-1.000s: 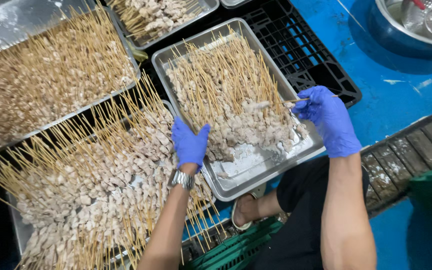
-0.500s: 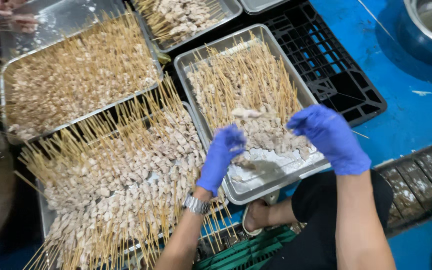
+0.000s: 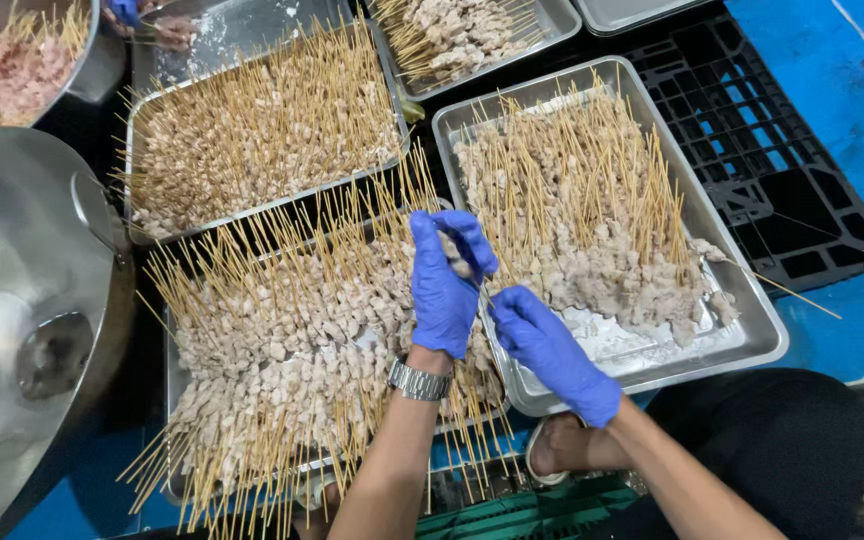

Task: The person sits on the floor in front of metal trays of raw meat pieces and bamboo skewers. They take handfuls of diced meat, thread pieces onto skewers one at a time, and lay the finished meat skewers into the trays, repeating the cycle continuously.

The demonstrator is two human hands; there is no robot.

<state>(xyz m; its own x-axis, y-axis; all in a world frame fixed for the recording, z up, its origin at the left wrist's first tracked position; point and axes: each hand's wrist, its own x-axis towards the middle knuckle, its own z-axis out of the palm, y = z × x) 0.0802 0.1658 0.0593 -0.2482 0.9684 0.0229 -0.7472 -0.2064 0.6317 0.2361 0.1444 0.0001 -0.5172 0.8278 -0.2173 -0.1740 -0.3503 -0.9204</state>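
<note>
Left hand [image 3: 444, 285], blue-gloved, is closed on a skewer [image 3: 464, 262] of pale meat; its stick runs down-right to the right hand [image 3: 542, 340], whose fingertips pinch the lower end. They meet between the near tray [image 3: 177, 385], heaped with skewers pointing up-left, and the right tray [image 3: 752, 310]. Grey pot [image 3: 32, 330] sits left

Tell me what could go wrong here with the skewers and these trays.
The left hand holds a meat skewer close to the right hand; its tip might pierce a glove. The heaped tray has sticks overhanging its edge, so an arm brushing them could knock some onto the floor.
</note>
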